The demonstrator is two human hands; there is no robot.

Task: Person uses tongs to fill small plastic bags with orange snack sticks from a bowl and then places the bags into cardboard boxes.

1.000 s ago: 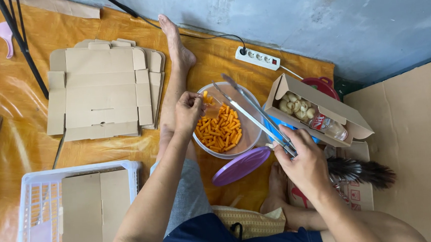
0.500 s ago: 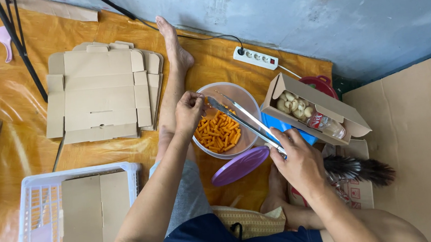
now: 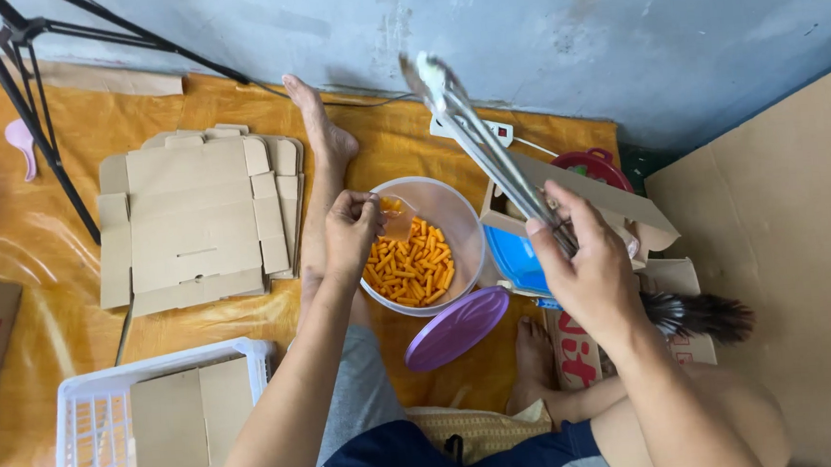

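I sit on the floor with my legs out. My left hand (image 3: 350,230) pinches a small clear bag (image 3: 397,217) at the rim of a clear round tub (image 3: 457,214) holding orange stick snacks (image 3: 416,268). My right hand (image 3: 586,269) grips metal tongs (image 3: 475,136), raised high with the tips pointing up toward the wall. The tub's purple lid (image 3: 456,329) leans against the tub's near side. An open cardboard box (image 3: 593,188) stands to the right of the tub, partly hidden by my right hand.
A stack of flat cardboard box blanks (image 3: 198,218) lies left of my leg. A white plastic basket (image 3: 100,426) with cardboard sits at lower left. A tripod leg (image 3: 45,141), a white power strip (image 3: 504,132), a red pot lid (image 3: 592,167) and a feather duster (image 3: 699,316) are around.
My right hand lifted the tongs out from over the tub and swung their tips up toward the wall. The camera view moved in closer. My left hand stayed at the tub's rim.
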